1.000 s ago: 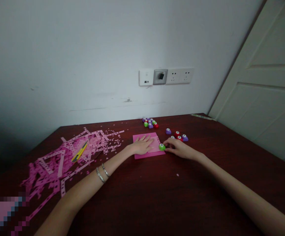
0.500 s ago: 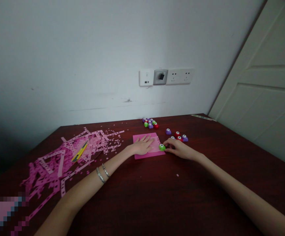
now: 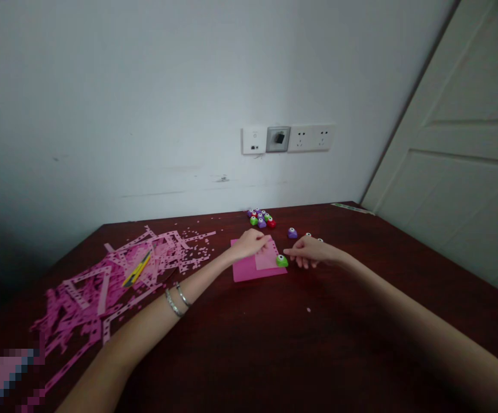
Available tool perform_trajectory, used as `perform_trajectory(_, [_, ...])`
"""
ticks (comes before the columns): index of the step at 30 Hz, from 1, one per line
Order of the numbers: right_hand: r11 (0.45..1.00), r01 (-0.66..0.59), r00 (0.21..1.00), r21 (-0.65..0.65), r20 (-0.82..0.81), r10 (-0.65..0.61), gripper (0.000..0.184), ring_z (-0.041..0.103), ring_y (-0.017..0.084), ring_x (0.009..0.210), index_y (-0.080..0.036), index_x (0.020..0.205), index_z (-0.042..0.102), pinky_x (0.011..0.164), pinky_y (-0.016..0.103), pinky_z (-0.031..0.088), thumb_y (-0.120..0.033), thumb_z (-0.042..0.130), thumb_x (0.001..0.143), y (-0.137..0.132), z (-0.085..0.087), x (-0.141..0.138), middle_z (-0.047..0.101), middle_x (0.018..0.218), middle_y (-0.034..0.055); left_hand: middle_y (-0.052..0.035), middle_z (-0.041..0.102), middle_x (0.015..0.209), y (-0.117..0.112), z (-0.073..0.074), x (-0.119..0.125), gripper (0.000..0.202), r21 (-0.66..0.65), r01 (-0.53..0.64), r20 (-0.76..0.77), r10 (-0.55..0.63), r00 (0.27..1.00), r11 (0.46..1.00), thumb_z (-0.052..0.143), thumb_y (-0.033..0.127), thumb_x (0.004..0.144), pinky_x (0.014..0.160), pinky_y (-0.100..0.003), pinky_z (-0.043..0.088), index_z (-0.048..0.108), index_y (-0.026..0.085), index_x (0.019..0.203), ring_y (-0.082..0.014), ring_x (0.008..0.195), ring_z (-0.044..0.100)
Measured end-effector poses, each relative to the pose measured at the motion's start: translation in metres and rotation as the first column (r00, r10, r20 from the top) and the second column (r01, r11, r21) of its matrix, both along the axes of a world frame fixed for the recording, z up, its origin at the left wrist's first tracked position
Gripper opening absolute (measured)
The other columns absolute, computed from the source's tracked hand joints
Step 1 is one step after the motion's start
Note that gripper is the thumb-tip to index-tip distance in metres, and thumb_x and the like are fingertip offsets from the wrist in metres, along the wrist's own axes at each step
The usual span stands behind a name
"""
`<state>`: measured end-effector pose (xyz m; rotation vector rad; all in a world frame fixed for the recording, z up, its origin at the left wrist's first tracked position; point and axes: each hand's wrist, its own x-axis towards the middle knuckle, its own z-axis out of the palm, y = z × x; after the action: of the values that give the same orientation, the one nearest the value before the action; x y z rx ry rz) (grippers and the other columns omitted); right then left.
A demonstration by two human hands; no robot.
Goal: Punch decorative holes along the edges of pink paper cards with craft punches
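My left hand [image 3: 251, 244] pinches the far edge of a pale pink sheet [image 3: 267, 260] and lifts it off a darker pink paper square [image 3: 249, 271] on the dark red table [image 3: 274, 344]. A small green paper punch [image 3: 282, 261] sits on the sheet's right corner. My right hand [image 3: 313, 252] is just right of it, fingers curled, with the thumb and index tip at the punch's side. Two bangles [image 3: 176, 300] circle my left wrist.
A cluster of coloured punches [image 3: 260, 218] lies near the wall, with a purple punch [image 3: 292, 233] and more behind my right hand. Pink paper scraps [image 3: 115, 269] and a yellow craft knife [image 3: 137, 269] cover the left. Wall sockets [image 3: 287, 139] and a door [image 3: 459, 172] stand behind.
My left hand went from lying flat on the pink paper to pinching and raising the top sheet. My right hand rose slightly beside the green punch. The view dipped a little.
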<state>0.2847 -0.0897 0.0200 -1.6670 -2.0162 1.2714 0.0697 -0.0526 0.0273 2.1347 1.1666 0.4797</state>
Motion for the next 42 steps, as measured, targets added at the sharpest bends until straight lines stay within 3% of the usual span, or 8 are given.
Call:
perform_trajectory(4, [0.991,-0.031,0.999,-0.129,0.026,0.034,0.057,0.050,0.007,0.044,-0.011,0.062,0.061,0.035,0.015,0.033,-0.068,0.056,0.067,0.005,0.010,-0.005,0.057,0.053,0.0040,-0.0043,0.060,0.061,0.005,0.001,0.008,0.040,-0.234,0.057,-0.008,-0.061,0.998,0.971,0.039,0.038,0.085,0.044,-0.023,0.035,0.060,0.012,0.063,-0.0069,0.042,0.045])
perform_trajectory(12, [0.963,-0.093,0.989,-0.254,0.085,0.118,0.059,0.043,0.005,0.038,-0.011,0.063,0.063,0.034,0.015,0.029,-0.069,0.056,0.064,0.015,0.012,-0.010,0.053,0.046,-0.0006,-0.0044,0.059,0.058,0.013,-0.009,0.017,0.044,-0.425,0.109,-0.034,-0.136,0.990,0.899,0.044,0.048,0.082,0.042,-0.022,0.031,0.062,0.012,0.063,-0.0060,0.041,0.043])
perform_trajectory(20, [0.922,-0.111,0.985,-0.371,0.083,0.152,0.049,0.044,0.004,0.040,-0.012,0.069,0.066,0.034,0.014,0.027,-0.060,0.063,0.065,0.024,0.010,-0.013,0.057,0.051,0.0003,-0.0061,0.060,0.063,0.016,-0.010,0.021,0.045,-0.583,0.219,0.002,-0.269,0.963,0.782,0.056,0.058,0.072,0.039,-0.024,0.025,0.063,0.014,0.062,-0.0055,0.041,0.035])
perform_trajectory(25, [0.863,-0.066,0.984,-0.501,0.108,0.138,0.039,0.045,0.005,0.042,-0.013,0.067,0.068,0.036,0.014,0.031,-0.052,0.062,0.069,0.029,0.011,-0.017,0.059,0.054,0.0024,-0.0055,0.056,0.057,0.024,-0.011,0.022,0.047,-0.711,0.270,0.019,-0.366,0.930,0.649,0.056,0.060,0.072,0.036,-0.023,0.027,0.065,0.015,0.061,-0.0047,0.039,0.026])
perform_trajectory(28, [0.843,-0.027,0.988,-0.538,0.113,0.104,0.031,0.047,0.005,0.043,-0.013,0.063,0.067,0.040,0.015,0.035,-0.042,0.060,0.073,0.031,0.010,-0.019,0.059,0.054,0.0031,-0.0045,0.056,0.055,0.028,-0.013,0.022,0.044,-0.744,0.301,0.053,-0.396,0.917,0.597,0.059,0.060,0.070,0.035,-0.022,0.026,0.066,0.017,0.061,-0.0043,0.038,0.024])
perform_trajectory(34, [0.842,-0.039,0.990,-0.538,0.091,0.105,0.027,0.046,0.006,0.043,-0.012,0.058,0.065,0.040,0.016,0.036,-0.035,0.058,0.073,0.031,0.009,-0.020,0.060,0.056,0.0043,-0.0029,0.057,0.058,0.031,-0.019,0.023,0.035,-0.738,0.308,0.080,-0.375,0.924,0.601,0.066,0.051,0.067,0.035,-0.020,0.022,0.063,0.017,0.059,-0.0037,0.039,0.026])
perform_trajectory(42, [0.873,-0.022,0.985,-0.487,0.137,0.101,0.029,0.044,0.006,0.040,-0.012,0.050,0.060,0.038,0.016,0.034,-0.029,0.056,0.073,0.027,0.012,-0.028,0.055,0.047,0.0025,-0.0021,0.055,0.056,0.023,-0.021,0.023,0.033,-0.698,0.236,0.040,-0.291,0.956,0.676,0.065,0.044,0.070,0.040,-0.022,0.023,0.061,0.014,0.057,-0.0046,0.040,0.029])
